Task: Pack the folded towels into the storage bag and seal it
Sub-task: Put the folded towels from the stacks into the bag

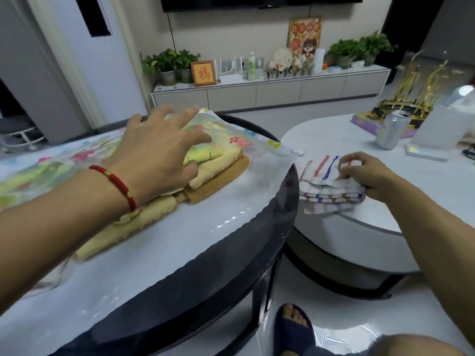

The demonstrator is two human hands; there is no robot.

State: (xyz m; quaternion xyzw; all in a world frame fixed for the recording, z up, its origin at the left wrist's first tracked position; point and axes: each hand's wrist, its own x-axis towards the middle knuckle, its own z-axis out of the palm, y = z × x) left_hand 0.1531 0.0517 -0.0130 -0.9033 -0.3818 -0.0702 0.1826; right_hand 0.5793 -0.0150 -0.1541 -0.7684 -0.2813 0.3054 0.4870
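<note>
Living room, media console with potted plants (169, 63) along far wall; two rounded benches in foreground. Dark-edged bench (231, 255) at left, carrying floral-printed clear storage bag (77, 155) laid flat across its top. Stack of folded towels (216, 165) in yellow and tan at the bag's mouth near the bench's far right edge, partly under the lifted upper sheet. Left hand (156, 155), red cord bracelet (115, 185) at wrist, fingers spread and pressed on the bag's upper sheet over the stack. White bench (411, 191) at right, just beside the dark one. Striped folded towel (331, 186), white with red and blue lines, at the white bench's near left edge. Right hand (365, 173) closed over this towel, fingers curled on its top, thumb side hidden. Drink can (392, 129) and gold ornament (413, 93) toward the white bench's far right edge. Slippered foot (295, 327) on the floor below.
</note>
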